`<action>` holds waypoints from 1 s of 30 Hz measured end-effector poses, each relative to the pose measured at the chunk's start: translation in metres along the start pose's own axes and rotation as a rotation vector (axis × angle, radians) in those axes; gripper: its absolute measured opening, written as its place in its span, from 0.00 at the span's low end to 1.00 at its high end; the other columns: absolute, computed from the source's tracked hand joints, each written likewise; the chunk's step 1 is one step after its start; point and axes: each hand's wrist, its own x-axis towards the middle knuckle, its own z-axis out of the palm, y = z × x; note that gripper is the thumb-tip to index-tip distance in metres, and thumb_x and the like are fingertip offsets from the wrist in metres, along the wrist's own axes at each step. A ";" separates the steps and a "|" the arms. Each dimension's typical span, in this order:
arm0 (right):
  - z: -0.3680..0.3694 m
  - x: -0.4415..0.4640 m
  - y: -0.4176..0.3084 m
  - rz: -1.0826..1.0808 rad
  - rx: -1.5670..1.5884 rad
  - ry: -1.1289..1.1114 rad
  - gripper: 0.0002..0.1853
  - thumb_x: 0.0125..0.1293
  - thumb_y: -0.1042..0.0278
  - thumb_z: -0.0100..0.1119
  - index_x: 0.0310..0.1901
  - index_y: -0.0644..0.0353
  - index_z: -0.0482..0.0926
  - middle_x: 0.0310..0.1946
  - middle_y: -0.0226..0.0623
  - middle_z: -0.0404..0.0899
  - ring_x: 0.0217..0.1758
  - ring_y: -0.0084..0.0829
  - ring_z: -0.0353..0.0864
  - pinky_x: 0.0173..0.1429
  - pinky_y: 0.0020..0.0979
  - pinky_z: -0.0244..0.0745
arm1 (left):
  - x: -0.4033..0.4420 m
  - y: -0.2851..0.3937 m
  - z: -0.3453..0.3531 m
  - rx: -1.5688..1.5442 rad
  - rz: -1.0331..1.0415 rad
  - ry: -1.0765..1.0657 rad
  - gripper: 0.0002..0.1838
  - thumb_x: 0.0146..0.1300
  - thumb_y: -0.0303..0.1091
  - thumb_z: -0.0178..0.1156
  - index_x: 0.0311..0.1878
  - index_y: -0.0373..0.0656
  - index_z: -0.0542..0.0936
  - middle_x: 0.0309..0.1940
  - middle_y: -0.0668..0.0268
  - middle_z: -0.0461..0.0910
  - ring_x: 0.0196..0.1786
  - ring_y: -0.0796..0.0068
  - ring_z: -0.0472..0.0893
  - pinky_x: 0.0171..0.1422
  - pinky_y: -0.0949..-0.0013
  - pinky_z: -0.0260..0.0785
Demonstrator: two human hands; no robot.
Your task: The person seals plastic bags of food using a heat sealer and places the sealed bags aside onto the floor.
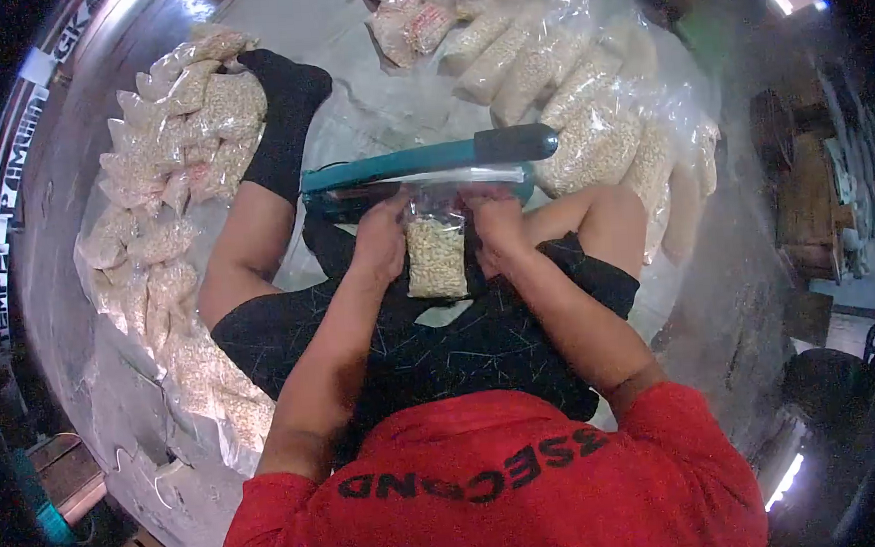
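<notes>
Plastic bag (437, 257) held btwn both hands (381, 241) (498, 228), arms (329, 372) fwd.

Clothing of the seated person, seen from above. The upper garment was a red shirt (493, 531) with short sleeves (682, 424) that ended above the elbow; dark block lettering (480, 471) across it read "3SECOND" and stood inverted in this view. The black shorts (453, 358) bore a scattered pattern of thin, pale, straight lines. A plain black sock (284, 132) covered one foot and its lower shin. Left hand (381, 242) and right hand (498, 228) were bare.
</notes>
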 end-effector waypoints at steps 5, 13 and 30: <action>0.005 -0.005 -0.007 0.114 0.290 -0.050 0.09 0.71 0.70 0.60 0.43 0.67 0.85 0.38 0.38 0.88 0.40 0.29 0.84 0.45 0.32 0.77 | 0.015 -0.015 -0.021 -0.044 0.002 0.055 0.11 0.75 0.34 0.59 0.50 0.35 0.80 0.42 0.59 0.84 0.46 0.65 0.84 0.53 0.60 0.78; -0.001 -0.004 -0.011 0.144 0.145 -0.016 0.10 0.72 0.68 0.60 0.44 0.65 0.85 0.38 0.37 0.87 0.37 0.29 0.82 0.42 0.32 0.77 | 0.023 -0.013 -0.010 0.012 0.114 0.125 0.07 0.72 0.28 0.59 0.44 0.34 0.82 0.41 0.59 0.84 0.41 0.65 0.84 0.47 0.60 0.79; -0.006 0.000 0.009 0.022 -0.225 0.029 0.16 0.74 0.57 0.63 0.51 0.63 0.81 0.32 0.33 0.85 0.29 0.26 0.77 0.34 0.33 0.74 | 0.015 -0.008 -0.003 0.070 0.071 0.165 0.09 0.72 0.30 0.59 0.42 0.33 0.84 0.38 0.59 0.85 0.38 0.67 0.83 0.46 0.63 0.76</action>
